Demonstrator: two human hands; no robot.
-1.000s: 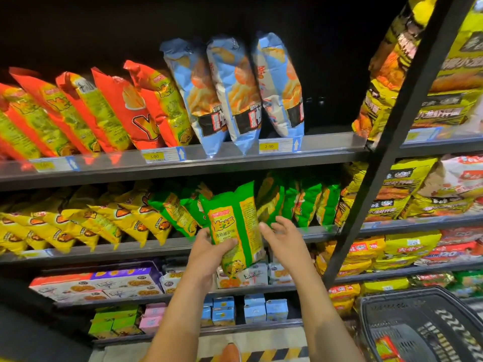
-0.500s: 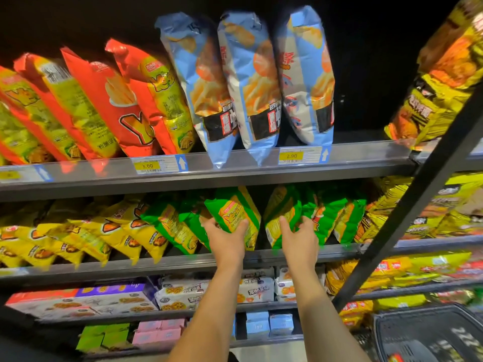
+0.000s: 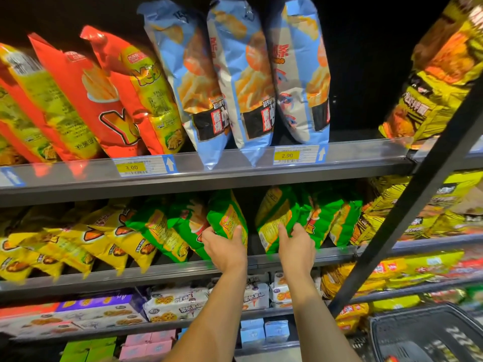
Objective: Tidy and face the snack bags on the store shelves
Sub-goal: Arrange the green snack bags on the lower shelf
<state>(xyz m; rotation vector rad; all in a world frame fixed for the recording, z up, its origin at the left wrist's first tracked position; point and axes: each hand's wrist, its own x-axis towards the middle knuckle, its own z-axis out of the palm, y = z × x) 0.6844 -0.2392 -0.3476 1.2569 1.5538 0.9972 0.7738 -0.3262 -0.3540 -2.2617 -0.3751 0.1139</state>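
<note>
- Two hands are up at the front edge of the middle shelf [image 3: 156,274]. They are yours, set apart with a dark gap between them.
- Your left hand [image 3: 226,250] grips the lower end of a green bag [image 3: 227,215], with the thumb laid across its front. The bag leans to the left.
- Your right hand [image 3: 296,248] holds a second green bag [image 3: 277,218] by its lower part, with the fingers curled onto its front.
- Both bags sit at the front edge, around the middle of that shelf's length and apart from each other.
- More green bags [image 3: 337,218] crowd just beside your right hand, and others lean on the far side of your left.
- Yellow bags [image 3: 65,244] fill the left end of the same shelf, tipped forward over its edge.
- On the upper shelf [image 3: 235,178], red bags [image 3: 104,100] lean at the left. Three blue bags [image 3: 243,87] stand beside them, their bottom corners hanging over the front edge.
- Two price tags [image 3: 295,154] are clipped to that edge.
- A black upright [image 3: 418,205] slants across the right, with yellow-and-black bags [image 3: 439,74] beyond it.
- Biscuit packs [image 3: 172,304] lie on the shelf below your arms, and a dark basket [image 3: 423,335] sits at lower right.
</note>
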